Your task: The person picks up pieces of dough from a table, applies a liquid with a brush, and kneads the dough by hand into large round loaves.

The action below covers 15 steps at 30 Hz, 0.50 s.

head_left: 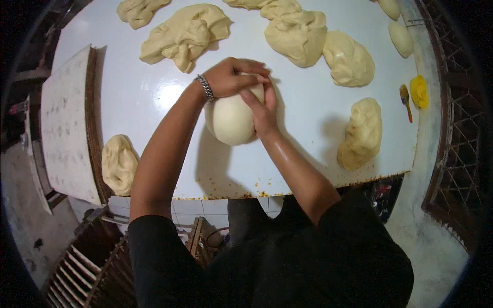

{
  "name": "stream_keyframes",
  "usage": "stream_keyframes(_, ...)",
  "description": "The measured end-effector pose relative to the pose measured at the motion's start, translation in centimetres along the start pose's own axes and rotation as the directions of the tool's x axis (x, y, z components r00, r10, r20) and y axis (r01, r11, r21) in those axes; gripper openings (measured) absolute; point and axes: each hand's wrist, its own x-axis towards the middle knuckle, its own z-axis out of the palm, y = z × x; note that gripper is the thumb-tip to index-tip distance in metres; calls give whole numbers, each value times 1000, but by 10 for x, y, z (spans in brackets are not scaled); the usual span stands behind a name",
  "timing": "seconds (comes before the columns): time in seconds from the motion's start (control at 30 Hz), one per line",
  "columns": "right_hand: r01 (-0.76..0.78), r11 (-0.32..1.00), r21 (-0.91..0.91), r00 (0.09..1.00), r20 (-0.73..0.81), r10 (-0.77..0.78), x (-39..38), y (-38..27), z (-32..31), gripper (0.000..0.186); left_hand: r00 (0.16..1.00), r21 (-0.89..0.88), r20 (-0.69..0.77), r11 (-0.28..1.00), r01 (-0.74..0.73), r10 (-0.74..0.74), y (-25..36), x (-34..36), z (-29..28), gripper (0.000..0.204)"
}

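A smooth, rounded ball of dough (231,121) sits on the white table (303,110) in front of me. My left hand (233,78), with a chain bracelet (205,88) at the wrist, lies over its far top with the fingers curved around it. Pressed to the right side of the same ball is my right hand (265,105), its thumb on top and its fingers wrapped around the far side. The two hands meet at the fingers. The underside of the ball is hidden.
Rough dough lumps lie near the left edge (119,164), at the right (361,134) and along the far side (187,35). Stacked boards (69,126) stand at the left. A brush (405,102) and a yellow bowl (419,92) are at the right edge. The near edge is rusty.
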Motion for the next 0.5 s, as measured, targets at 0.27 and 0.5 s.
stream_keyframes(0.27,-183,895,-407,662,622,418,76,-37,-22,80,775,-488,-556,873,-10,-302,-33,-89,53,55)
stream_keyframes(0.5,118,963,-244,981,179,-75,-71,-15,-144,49,802,-268,-538,955,129,-259,14,-133,202,62)
